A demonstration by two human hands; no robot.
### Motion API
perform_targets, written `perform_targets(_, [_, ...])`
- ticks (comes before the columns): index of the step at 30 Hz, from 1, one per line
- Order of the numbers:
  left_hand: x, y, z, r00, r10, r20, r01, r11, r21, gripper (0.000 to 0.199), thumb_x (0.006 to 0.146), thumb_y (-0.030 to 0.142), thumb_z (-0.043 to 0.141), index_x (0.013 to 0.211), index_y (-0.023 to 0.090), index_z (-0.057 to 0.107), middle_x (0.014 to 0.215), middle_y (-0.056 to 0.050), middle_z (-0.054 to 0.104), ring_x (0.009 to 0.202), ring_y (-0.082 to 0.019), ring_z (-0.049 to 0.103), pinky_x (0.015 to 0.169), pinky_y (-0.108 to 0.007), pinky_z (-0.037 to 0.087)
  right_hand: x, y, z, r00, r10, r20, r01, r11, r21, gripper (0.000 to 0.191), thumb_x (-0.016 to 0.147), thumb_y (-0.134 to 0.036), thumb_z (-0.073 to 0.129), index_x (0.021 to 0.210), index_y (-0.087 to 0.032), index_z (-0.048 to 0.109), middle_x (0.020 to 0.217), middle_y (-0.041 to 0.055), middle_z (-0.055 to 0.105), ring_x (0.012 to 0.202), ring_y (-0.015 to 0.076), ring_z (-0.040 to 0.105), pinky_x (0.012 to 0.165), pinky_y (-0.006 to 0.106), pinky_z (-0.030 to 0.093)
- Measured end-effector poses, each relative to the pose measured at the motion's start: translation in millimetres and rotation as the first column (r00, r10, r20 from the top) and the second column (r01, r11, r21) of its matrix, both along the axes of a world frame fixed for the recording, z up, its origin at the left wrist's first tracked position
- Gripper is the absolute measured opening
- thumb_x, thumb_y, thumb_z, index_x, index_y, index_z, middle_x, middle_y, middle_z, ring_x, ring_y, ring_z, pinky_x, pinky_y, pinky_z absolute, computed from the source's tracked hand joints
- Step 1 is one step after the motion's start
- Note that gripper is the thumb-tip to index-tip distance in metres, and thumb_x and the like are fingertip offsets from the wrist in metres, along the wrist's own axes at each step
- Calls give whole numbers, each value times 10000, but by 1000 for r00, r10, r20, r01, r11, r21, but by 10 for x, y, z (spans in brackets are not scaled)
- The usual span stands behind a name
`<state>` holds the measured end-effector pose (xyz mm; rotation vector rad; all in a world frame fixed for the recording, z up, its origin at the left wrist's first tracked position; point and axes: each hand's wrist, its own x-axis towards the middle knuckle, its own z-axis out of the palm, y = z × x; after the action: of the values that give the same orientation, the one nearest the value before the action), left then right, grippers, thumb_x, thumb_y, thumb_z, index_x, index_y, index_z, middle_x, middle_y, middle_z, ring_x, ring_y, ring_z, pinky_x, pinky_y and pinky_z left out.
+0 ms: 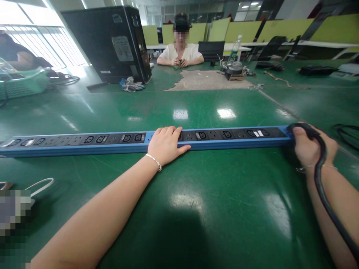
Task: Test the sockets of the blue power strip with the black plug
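A long blue power strip with a black face and several sockets lies across the green table. Over its middle rests my left hand, fingers laid across the top and thumb along the front side, gripping it. At the strip's right end, my right hand is closed round the base of a thick black cable, which runs back over my right forearm. The fingertips of that hand are partly hidden behind the cable.
A black computer case stands at the back left, with gloves beside it. A green basket is far left. A person sits opposite. Bottle and metal parts stand back right; black cable loops lie at right.
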<state>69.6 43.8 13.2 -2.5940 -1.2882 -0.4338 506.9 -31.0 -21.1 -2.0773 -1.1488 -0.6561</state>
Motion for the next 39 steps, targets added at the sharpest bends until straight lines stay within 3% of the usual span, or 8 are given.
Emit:
perform_targets(6, [-5,1,-4,1000,-1,3,1,1000,12,687,821,647,409,1284,140,451,1167,-123,580,1082,-272,514,951,-388,342,-146,-29,140,989,-39,-143,29,997,-67,504,741,-471,461,1087,-179,682,1023,100,692,1042,299,599,894,430,454])
perform_targets(18, [0,-7,-1,1000,9,2,-9,1000,23,673,824,636,417,1279,142,458,1167,-122,580,1082,-269,516,953,-382,339,-50,-7,90,997,-21,-78,6,984,-177,516,812,-446,389,1154,-150,637,1121,142,645,1145,316,526,966,461,396])
perform_targets(30, [-1,-1,-2,1000,1,-3,-1,1000,22,673,826,636,411,1278,140,458,1164,-120,583,1081,-273,516,951,-391,345,-4,-3,45,1000,14,-23,-17,989,-149,501,832,-455,390,1136,-153,649,1078,139,662,1104,307,551,941,448,414])
perform_targets(39, [1,-10,5,1000,3,2,-3,1000,17,674,826,632,415,1278,134,459,1170,-124,578,1080,-269,516,957,-390,342,-35,2,61,997,-4,-82,-7,992,-130,511,813,-445,416,1132,-125,655,1116,152,652,1151,305,531,1000,424,375])
